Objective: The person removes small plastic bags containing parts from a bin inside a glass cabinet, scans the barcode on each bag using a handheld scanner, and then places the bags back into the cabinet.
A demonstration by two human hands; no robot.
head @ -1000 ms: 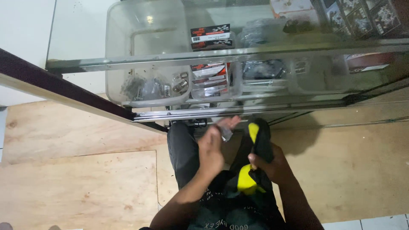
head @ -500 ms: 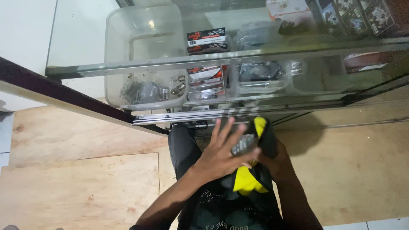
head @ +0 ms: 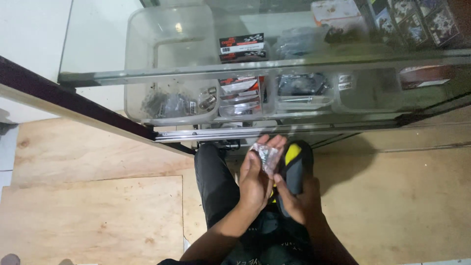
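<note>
— What does the left hand (head: 256, 179) hold?

— A small clear plastic bag (head: 267, 158) with tiny dark parts inside. The fingers close round it, and the bag sits near the middle of the view, a little toward six o'clock.

— And the right hand (head: 299, 200)?

— It grips a black and yellow tool (head: 294, 169), fingers wrapped round its lower end. The tool stands at three o'clock of the bag, touching or just beside it; which of the two cannot be told. The right thumb reaches up toward the bag.

— Where do both hands sit against the rest?

— Over the person's dark trousers (head: 216, 181), just below the metal rail of a glass display case (head: 343, 64) at twelve o'clock.

— What lies in the case?

— A clear plastic tub (head: 147, 59) at eleven o'clock of the hands, with small metal parts (head: 169, 104) on its floor. Red, black and white packets (head: 240, 88) stand straight above the hands, and bagged dark pieces (head: 301, 86) lie toward one o'clock.

— And underfoot?

— A plywood floor (head: 93, 211) spreads from nine o'clock and again toward three.
</note>
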